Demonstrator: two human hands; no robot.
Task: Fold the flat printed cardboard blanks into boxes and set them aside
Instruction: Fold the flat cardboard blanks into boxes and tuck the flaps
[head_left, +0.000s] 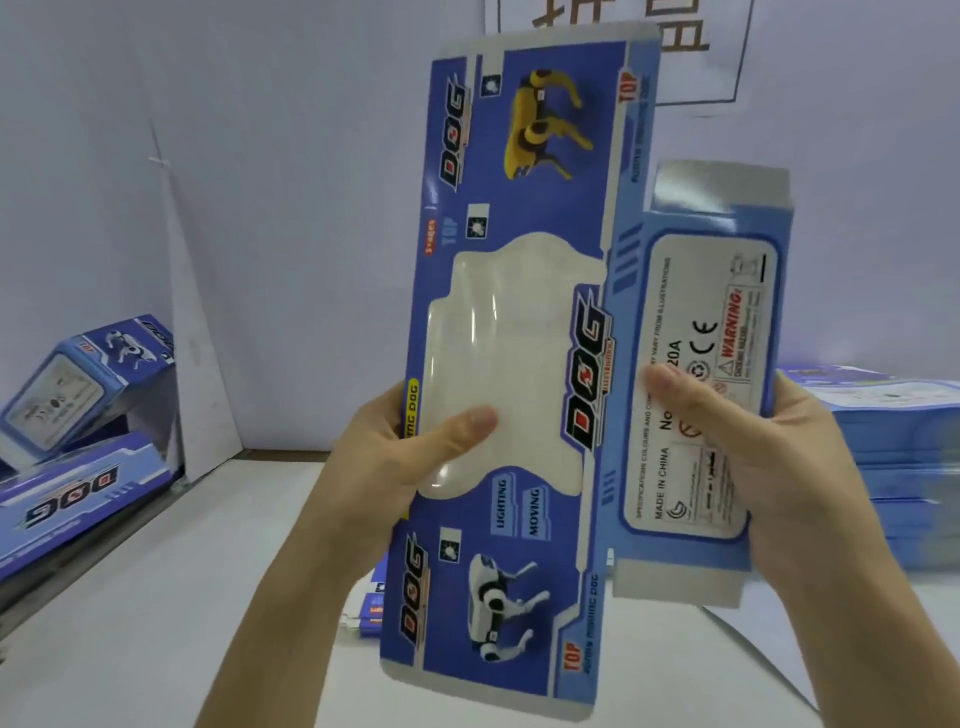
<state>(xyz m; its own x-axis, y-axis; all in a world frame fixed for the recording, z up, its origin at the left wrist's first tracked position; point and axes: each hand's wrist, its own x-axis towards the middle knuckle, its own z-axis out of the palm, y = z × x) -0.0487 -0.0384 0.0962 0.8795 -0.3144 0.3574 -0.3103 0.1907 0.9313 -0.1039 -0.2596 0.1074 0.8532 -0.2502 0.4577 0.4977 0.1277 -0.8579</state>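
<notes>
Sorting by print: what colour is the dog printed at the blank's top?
Yellow dog on a blue blank, head view.

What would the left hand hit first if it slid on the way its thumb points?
Along the cardboard blank it holds, the left hand would cross the clear window and DOG logo, then probably bump the thumb of the right hand.

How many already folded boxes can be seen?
2, both far left: the tilted box on top, the lower box lying under it. More may be hidden past the edge.

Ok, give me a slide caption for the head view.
Left hand and right hand hold a printed box blank upright over the table.
</notes>
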